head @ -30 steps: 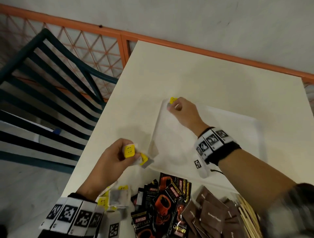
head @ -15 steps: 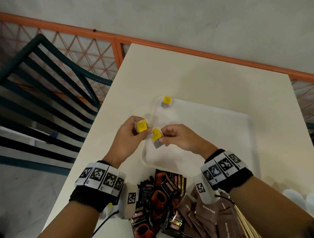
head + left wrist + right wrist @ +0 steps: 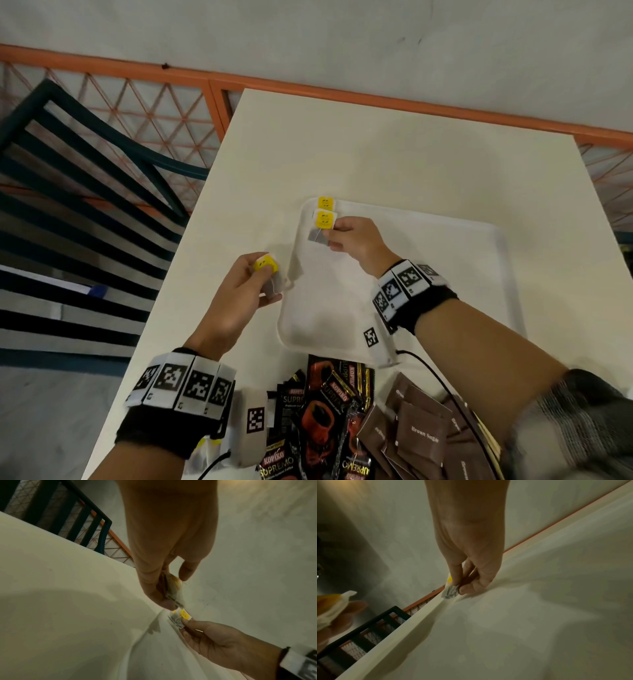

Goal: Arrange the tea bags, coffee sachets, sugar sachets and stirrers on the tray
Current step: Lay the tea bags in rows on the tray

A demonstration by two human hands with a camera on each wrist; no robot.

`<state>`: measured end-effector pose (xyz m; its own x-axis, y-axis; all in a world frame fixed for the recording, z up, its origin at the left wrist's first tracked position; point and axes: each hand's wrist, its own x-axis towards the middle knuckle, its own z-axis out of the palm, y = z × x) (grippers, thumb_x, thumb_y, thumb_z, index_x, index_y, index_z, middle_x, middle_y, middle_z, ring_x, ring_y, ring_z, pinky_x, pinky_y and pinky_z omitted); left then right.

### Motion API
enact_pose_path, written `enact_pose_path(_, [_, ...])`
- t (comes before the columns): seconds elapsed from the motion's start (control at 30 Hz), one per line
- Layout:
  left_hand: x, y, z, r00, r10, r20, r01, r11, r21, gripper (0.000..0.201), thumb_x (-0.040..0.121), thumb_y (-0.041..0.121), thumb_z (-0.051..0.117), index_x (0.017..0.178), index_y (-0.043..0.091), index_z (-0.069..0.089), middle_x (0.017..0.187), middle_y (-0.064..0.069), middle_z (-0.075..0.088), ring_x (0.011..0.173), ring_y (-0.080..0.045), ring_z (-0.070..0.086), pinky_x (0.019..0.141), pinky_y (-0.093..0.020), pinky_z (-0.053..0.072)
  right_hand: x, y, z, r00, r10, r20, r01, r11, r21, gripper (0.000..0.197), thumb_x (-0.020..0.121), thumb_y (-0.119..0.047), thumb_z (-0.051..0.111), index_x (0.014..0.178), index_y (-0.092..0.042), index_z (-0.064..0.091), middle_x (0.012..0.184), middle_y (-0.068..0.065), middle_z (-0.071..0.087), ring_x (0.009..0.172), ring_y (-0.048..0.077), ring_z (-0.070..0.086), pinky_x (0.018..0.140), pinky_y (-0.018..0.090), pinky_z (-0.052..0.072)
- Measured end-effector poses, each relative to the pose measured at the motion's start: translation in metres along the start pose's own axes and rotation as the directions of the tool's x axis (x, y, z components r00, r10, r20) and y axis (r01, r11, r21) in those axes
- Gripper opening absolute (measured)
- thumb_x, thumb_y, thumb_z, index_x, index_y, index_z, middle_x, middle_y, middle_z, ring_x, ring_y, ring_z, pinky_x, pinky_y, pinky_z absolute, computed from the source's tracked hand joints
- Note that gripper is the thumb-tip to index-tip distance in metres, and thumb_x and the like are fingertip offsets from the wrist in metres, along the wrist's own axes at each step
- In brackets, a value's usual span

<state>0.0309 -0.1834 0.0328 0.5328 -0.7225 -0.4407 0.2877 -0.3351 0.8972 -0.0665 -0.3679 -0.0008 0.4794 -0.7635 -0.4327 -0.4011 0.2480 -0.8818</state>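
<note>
A white tray [image 3: 479, 236] lies on the cream table [image 3: 376, 147]. One yellow-tagged tea bag [image 3: 326, 202] lies in the tray's far left corner. My right hand [image 3: 334, 236] pinches a second tea bag [image 3: 323, 224] [image 3: 451, 589] just in front of the first, low over the tray. Just left of the tray's left rim, my left hand [image 3: 263, 279] holds a third tea bag [image 3: 266, 269] [image 3: 173, 592] between thumb and fingers. Black-and-red coffee sachets [image 3: 318, 421] and brown sugar sachets [image 3: 418, 431] are heaped at the table's near edge; wooden stirrers [image 3: 489, 442] peek out at the right.
A dark blue slatted chair [image 3: 85, 192] stands left of the table. An orange rail with mesh [image 3: 212, 85] runs behind the table along a grey wall. More tea bags [image 3: 202, 452] lie under my left wrist.
My right hand took a tea bag from my left hand and carried it to the tray's far left corner, next to the one lying there. My left hand drew back with one bag.
</note>
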Motion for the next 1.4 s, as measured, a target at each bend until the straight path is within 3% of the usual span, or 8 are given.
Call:
enact_pose_path(0.17, [0.002, -0.006, -0.005, 0.998, 0.061, -0.016, -0.059, 0.995, 0.085, 0.019, 0.095, 0.014, 0.047, 0.111, 0.02, 0.055, 0.112, -0.012, 0.055, 0.088, -0.018, 0.063, 0.071, -0.022, 0.057, 0.007, -0.002, 0.005, 0.998, 0.029, 0.056, -0.018, 0.984, -0.178, 0.02, 0.08, -0.007, 0.069, 0.099, 0.0, 0.068, 0.08, 0.011, 0.061, 0.061, 0.011, 0.054, 0.055, 0.017, 0.043])
enact_pose_path(0.37, [0.004, -0.007, -0.004, 0.995, 0.081, -0.052, -0.074, 0.988, 0.135, 0.024, 0.088, 0.013, 0.06, 0.11, 0.019, 0.057, 0.098, -0.014, 0.061, 0.086, -0.023, 0.062, 0.081, -0.029, 0.055, 0.013, 0.002, 0.008, 0.999, 0.031, 0.011, -0.026, 0.94, -0.341, 0.029, 0.073, -0.012, 0.076, 0.068, -0.02, 0.049, 0.067, 0.002, 0.058, 0.061, 0.013, 0.053, 0.052, 0.02, 0.041])
enact_pose_path(0.57, [0.011, -0.002, 0.004, 0.992, 0.095, -0.089, -0.082, 0.988, 0.133, 0.021, 0.082, 0.014, 0.067, 0.101, 0.014, 0.059, 0.087, -0.011, 0.067, 0.079, -0.018, 0.059, 0.08, -0.033, 0.048, -0.004, 0.0, 0.008, 0.99, -0.129, -0.057, 0.092, 0.894, -0.439, 0.034, 0.081, -0.024, 0.069, 0.105, -0.009, 0.051, 0.086, 0.004, 0.054, 0.078, 0.018, 0.051, 0.06, 0.025, 0.039])
enact_pose_path(0.77, [0.017, -0.001, 0.01, 0.991, 0.127, -0.04, -0.124, 0.989, 0.086, 0.009, 0.085, 0.009, 0.063, 0.092, 0.013, 0.063, 0.084, -0.008, 0.061, 0.079, -0.02, 0.061, 0.078, -0.027, 0.055, -0.061, -0.004, 0.009, 0.904, -0.035, 0.427, 0.141, 0.965, -0.22, 0.013, 0.094, -0.027, 0.051, 0.093, -0.017, 0.06, 0.082, -0.005, 0.061, 0.07, 0.008, 0.058, 0.062, 0.017, 0.046])
enact_pose_path(0.97, [0.008, -0.007, 0.008, 0.994, 0.111, 0.019, -0.112, 0.963, 0.244, 0.011, 0.088, 0.018, 0.06, 0.096, 0.026, 0.063, 0.09, 0.003, 0.064, 0.078, -0.015, 0.063, 0.08, -0.024, 0.052, -0.074, 0.018, 0.013, 0.939, -0.026, 0.344, 0.092, 0.98, -0.177, 0.005, 0.087, -0.011, 0.062, 0.089, -0.006, 0.063, 0.075, 0.001, 0.062, 0.066, 0.01, 0.058, 0.061, 0.016, 0.048])
enact_pose_path(1.1, [-0.01, -0.013, -0.024, 0.988, 0.148, 0.038, -0.138, 0.761, 0.634, 0.018, 0.088, 0.024, 0.06, 0.105, 0.021, 0.061, 0.095, 0.004, 0.059, 0.081, -0.01, 0.056, 0.067, -0.011, 0.039, -0.069, 0.031, 0.016, 0.975, 0.055, 0.216, -0.008, 0.978, -0.21, 0.027, 0.088, -0.017, 0.061, 0.093, 0.01, 0.062, 0.07, 0.006, 0.053, 0.063, 0.012, 0.05, 0.067, 0.023, 0.047])
enact_pose_path(1.3, [-0.042, -0.038, -0.081, 0.991, -0.107, -0.076, 0.112, 0.382, 0.917, 0.03, 0.078, 0.035, 0.068, 0.102, 0.022, 0.056, 0.107, -0.004, 0.045, 0.104, -0.025, 0.05, 0.092, -0.04, 0.043, -0.067, 0.033, 0.023, 0.993, 0.095, 0.07, -0.082, 0.983, -0.166, 0.009, 0.084, -0.014, 0.066, 0.079, -0.011, 0.058, 0.066, 0.002, 0.057, 0.057, 0.011, 0.054, 0.054, 0.021, 0.045])
enact_pose_path(1.4, [-0.06, -0.046, -0.092, 0.97, -0.212, -0.115, 0.183, 0.34, 0.922, 0.045, 0.073, 0.035, 0.072, 0.108, 0.02, 0.048, 0.108, -0.005, 0.036, 0.098, -0.022, 0.041, 0.087, -0.036, 0.042, -0.066, 0.032, 0.027, 0.996, 0.084, -0.01, -0.084, 0.978, -0.19, 0.015, 0.082, -0.019, 0.069, 0.082, -0.011, 0.056, 0.067, 0.001, 0.059, 0.052, 0.008, 0.055, 0.042, 0.016, 0.04])
